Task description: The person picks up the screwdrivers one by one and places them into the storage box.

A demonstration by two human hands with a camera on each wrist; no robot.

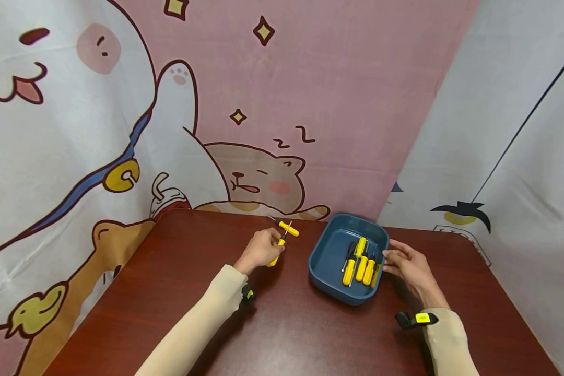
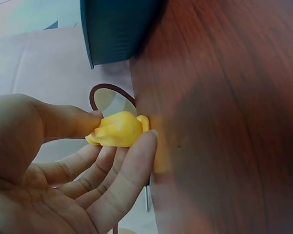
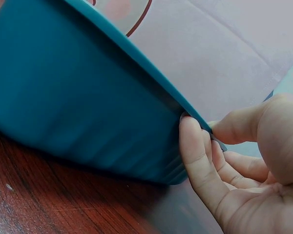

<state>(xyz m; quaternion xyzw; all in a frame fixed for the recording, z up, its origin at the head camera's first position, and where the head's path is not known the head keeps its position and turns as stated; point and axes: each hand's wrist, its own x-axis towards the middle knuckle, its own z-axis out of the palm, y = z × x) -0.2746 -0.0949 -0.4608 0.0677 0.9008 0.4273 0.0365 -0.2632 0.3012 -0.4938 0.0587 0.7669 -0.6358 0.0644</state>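
Observation:
My left hand [image 1: 261, 248] pinches a screwdriver [image 1: 277, 253] by its yellow handle, its shaft pointing away from me. In the left wrist view the thumb and index finger press on the yellow handle [image 2: 121, 129] just over the table. Behind it, a second yellow-handled screwdriver [image 1: 289, 228] lies on the table. My right hand [image 1: 406, 265] grips the right rim of a blue plastic bin [image 1: 326, 237], thumb over the edge and fingers outside, as the right wrist view also shows. Several yellow-handled screwdrivers [image 1: 361, 263] and a dark-handled one [image 1: 351, 249] lie inside the bin.
The reddish-brown wooden table [image 1: 282, 334] runs back to a cartoon-printed cloth [image 1: 348, 104] hanging along its far edge. More printed cloth hangs at the left and right sides. Each forearm wears a black wrist camera [image 1: 415, 319].

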